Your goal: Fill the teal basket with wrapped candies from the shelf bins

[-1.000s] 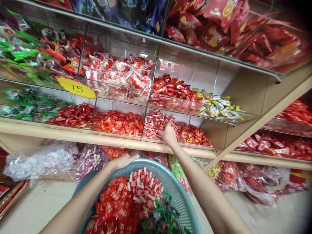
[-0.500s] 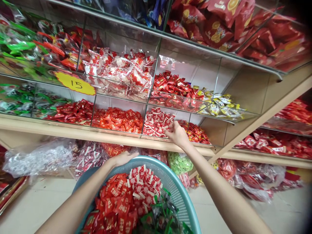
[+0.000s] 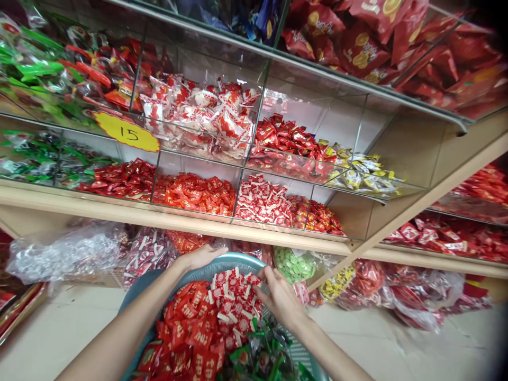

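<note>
A teal plastic basket [image 3: 307, 352] holds piles of wrapped sweets: orange-red packets [image 3: 194, 323], red-and-white packets [image 3: 234, 304] and green-and-dark packets [image 3: 264, 349]. My left hand [image 3: 200, 257] grips the basket's far rim, its fingers partly hidden behind the edge. Over the right side of the rim, my right hand [image 3: 275, 291] is closed, with its fingertips pinching a red-and-white wrapped candy [image 3: 252, 279] above the matching pile. More candies of that kind [image 3: 262, 201] fill a bottom compartment of the shelf.
Clear-fronted shelf compartments hold orange-red packets [image 3: 200, 193], larger red-and-white packets [image 3: 202, 114] and yellow-white packets [image 3: 365, 172]. A yellow price tag [image 3: 127, 132] reads 15. Beneath the wooden ledge [image 3: 190, 222] lie bagged sweets, including a green bag [image 3: 293, 264] and a clear bag [image 3: 65, 254].
My right hand has moved from the shelf's red-and-white candies down and back over the basket. My left hand stays on the rim. The view has shifted slightly.
</note>
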A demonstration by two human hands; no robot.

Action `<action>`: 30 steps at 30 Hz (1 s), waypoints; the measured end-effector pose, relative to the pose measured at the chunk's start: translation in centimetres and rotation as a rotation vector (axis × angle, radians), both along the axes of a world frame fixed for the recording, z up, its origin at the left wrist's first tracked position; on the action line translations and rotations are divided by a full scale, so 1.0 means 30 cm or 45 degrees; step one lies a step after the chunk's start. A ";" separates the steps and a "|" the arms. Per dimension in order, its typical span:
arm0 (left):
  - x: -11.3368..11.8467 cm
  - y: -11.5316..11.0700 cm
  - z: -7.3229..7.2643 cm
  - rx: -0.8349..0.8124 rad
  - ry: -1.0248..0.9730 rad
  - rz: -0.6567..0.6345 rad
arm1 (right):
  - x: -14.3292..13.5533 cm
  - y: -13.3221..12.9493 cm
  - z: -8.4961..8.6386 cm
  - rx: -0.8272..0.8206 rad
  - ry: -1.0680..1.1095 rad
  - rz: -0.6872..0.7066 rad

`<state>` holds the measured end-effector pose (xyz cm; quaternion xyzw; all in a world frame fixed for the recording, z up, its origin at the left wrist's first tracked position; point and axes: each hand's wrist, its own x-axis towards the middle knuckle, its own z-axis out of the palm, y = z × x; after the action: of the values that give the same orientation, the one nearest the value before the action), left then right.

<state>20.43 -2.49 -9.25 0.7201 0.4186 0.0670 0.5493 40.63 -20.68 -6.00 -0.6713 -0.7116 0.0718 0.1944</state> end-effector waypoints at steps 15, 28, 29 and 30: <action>0.003 -0.022 0.029 0.046 -0.013 0.033 | -0.055 0.035 -0.026 -0.060 -0.478 0.007; -0.005 -0.001 0.006 0.058 0.033 0.002 | 0.084 0.208 0.239 0.447 -0.030 -0.065; -0.005 -0.003 0.008 0.052 0.029 0.004 | 0.108 0.246 0.262 0.478 -0.030 -0.095; -0.005 -0.005 0.009 0.042 0.021 0.005 | 0.132 0.287 0.279 0.497 -0.022 -0.142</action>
<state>20.28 -2.65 -8.97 0.7288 0.4235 0.0691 0.5336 44.59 -12.08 2.37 -0.6599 -0.6753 -0.0842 0.3185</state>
